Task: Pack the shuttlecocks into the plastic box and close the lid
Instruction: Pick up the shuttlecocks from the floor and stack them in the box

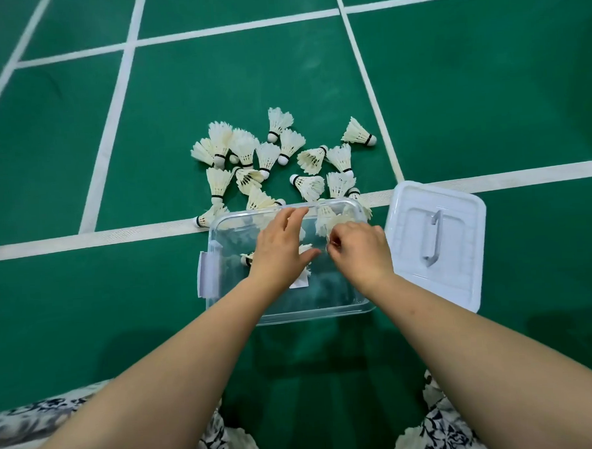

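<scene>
Both hands over open plastic box; most shuttlecocks on the floor beyond it.

Left to right: the clear plastic box [289,315] sits on the green court floor [86,304], its far rim on a white line, a white latch on its left wall. Left hand [280,251] is spread flat above the box, fingers extended, holding nothing visible; shuttlecocks lie beneath it inside. Right hand [357,250] has fingers curled, pinching a shuttlecock [328,219] at the box's far right corner. Loose shuttlecocks [277,160] are scattered beyond. White lid [461,257] lies just right of the box, handle up.
</scene>
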Available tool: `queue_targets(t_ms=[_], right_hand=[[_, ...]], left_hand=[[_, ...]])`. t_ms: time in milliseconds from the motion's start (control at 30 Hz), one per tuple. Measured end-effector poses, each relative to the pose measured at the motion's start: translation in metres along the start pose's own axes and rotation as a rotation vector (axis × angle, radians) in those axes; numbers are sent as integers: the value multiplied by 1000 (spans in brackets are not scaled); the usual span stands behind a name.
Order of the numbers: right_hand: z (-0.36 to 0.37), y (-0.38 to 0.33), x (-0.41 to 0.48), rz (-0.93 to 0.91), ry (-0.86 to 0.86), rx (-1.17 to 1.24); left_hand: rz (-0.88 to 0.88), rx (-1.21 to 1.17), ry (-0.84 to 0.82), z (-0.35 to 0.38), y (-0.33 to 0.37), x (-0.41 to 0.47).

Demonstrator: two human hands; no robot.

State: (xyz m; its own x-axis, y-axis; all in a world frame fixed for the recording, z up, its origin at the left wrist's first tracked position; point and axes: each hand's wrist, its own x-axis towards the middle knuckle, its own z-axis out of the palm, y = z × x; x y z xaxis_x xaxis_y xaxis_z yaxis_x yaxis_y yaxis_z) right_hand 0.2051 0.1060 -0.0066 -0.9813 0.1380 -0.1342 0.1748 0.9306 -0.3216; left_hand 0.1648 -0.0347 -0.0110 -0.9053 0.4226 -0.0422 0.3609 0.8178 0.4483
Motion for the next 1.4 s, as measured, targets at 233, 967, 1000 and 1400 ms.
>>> queue_targets(t_ms=[233,967,1000,1400], right_hand=[[26,-20,21,103,-186,62],[38,-30,44,360,-149,231],[32,-32,43,303,-93,226],[-17,-40,74,130,117,532]], left_hand=[[-138,-66,-79,5,-25,-3],[-34,-137,288,-4,-37,18],[-27,-139,331,-9,-36,23],[-445,7,-327,-46,-96,117]])
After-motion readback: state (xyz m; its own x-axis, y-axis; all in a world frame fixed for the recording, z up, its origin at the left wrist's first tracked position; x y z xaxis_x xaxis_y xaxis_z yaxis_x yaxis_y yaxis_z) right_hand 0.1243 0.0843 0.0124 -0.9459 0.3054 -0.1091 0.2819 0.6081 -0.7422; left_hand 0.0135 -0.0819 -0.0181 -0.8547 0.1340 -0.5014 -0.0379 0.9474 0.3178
